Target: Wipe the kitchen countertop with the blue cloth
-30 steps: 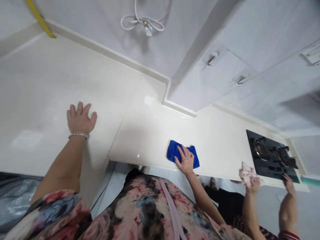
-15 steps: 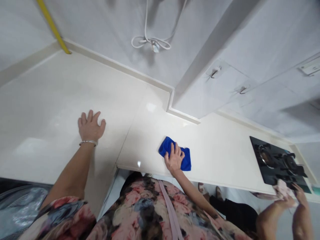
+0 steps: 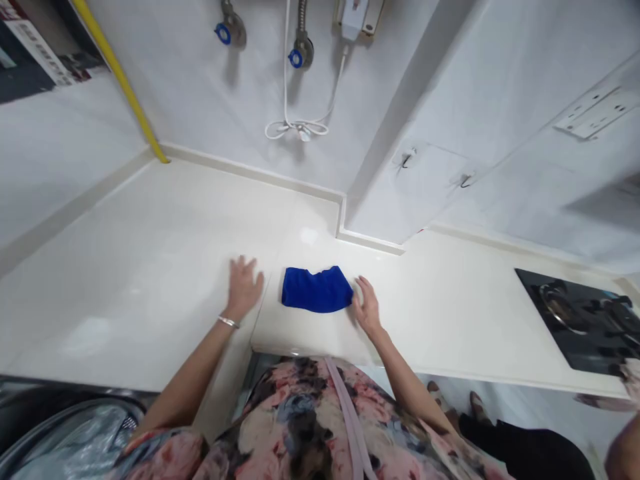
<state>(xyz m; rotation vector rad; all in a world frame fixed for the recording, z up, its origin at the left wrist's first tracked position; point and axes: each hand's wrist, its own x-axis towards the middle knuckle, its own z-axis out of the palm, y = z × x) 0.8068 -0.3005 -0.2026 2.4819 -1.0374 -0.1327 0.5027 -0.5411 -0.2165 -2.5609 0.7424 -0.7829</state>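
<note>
A folded blue cloth [image 3: 317,291] lies flat on the white countertop [image 3: 450,307] in front of me. My right hand [image 3: 367,305] is at the cloth's right end, fingers extended and apart; whether the thumb touches its edge I cannot tell. To the left of the cloth, my left hand [image 3: 244,287], slightly blurred, has its fingers spread and nothing in it. A bracelet circles that wrist.
Along the back runs a wall with a yellow pipe [image 3: 120,80], a tied white cable [image 3: 297,128] and two valves. A wall corner juts over the counter. At right sits a black gas hob [image 3: 570,313], with another person's arm [image 3: 625,443] beside it.
My right hand has come off the top of the cloth to its right end. The cloth lies further left and straighter. My left hand has moved right, towards the cloth. The view has shifted.
</note>
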